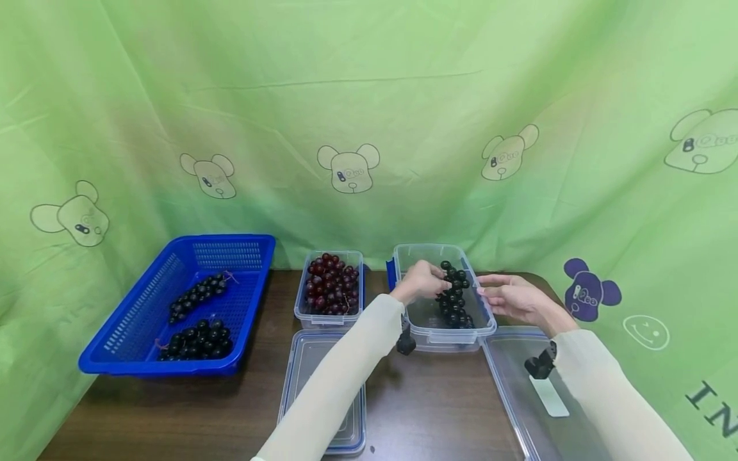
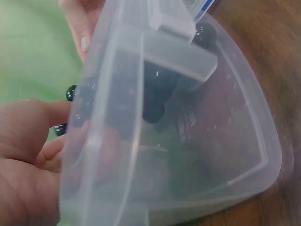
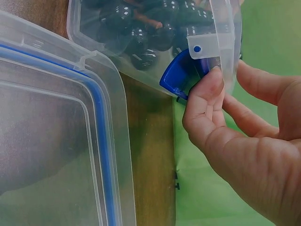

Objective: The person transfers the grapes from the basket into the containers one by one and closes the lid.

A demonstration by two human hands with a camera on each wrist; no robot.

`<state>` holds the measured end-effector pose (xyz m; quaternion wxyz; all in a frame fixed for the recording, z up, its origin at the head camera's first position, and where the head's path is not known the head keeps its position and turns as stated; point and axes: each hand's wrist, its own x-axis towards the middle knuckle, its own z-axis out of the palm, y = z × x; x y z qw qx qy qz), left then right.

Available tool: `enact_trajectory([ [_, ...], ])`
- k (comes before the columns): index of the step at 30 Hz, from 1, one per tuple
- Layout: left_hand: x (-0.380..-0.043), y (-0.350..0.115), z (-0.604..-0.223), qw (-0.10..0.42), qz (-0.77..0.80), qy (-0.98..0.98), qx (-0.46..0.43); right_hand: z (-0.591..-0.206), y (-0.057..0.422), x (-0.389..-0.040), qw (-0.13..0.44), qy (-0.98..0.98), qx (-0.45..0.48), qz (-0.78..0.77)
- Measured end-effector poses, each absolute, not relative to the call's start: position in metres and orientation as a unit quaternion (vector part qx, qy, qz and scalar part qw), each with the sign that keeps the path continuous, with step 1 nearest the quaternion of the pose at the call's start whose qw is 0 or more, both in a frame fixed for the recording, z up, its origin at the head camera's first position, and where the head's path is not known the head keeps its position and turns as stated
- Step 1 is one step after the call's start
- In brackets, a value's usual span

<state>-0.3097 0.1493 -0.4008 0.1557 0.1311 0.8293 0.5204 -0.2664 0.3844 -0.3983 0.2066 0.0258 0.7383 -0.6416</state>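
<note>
A bunch of black grapes [image 1: 453, 301] lies lengthwise in the clear plastic container [image 1: 426, 335] at the right. My left hand [image 1: 425, 282] reaches over the container's left side and grips the bunch near its upper part. Through the cloudy wall in the left wrist view, fingers of the left hand [image 2: 28, 155] show around dark grapes [image 2: 157, 94]. At the container's right side, my right hand [image 1: 513, 298] holds the rim. The right wrist view has the fingers of that hand [image 3: 225, 113] curled at a blue handle [image 3: 181, 75] on the container.
Left of it, a smaller clear container [image 1: 300, 314] holds red grapes [image 1: 331, 285]. A blue basket [image 1: 245, 365] at the far left has two bunches of black grapes [image 1: 198, 339]. Clear lids [image 1: 302, 365] lie in front of the containers on the brown table [image 1: 426, 410]. A green curtain [image 1: 403, 77] hangs behind.
</note>
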Motion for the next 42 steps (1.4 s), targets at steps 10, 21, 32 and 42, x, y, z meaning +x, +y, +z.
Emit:
enact_trajectory([
  [10, -0.302, 0.161, -0.411, 0.231, 0.478, 0.841, 0.107, -0.4, 0.384, -0.267, 0.205, 0.744, 0.031, -0.636],
  [21, -0.304, 0.164, -0.416, 0.302, 0.552, 0.773, 0.081, -0.401, 0.384, -0.266, 0.202, 0.749, 0.03, -0.631],
  [32, -0.307, 0.164, -0.419, 0.34, 0.595, 0.726, 0.056, -0.401, 0.385, -0.267, 0.204, 0.74, 0.022, -0.64],
  [42, -0.3, 0.17, -0.422, 0.327, 0.576, 0.745, 0.073, -0.401, 0.385, -0.266, 0.202, 0.742, 0.024, -0.638],
])
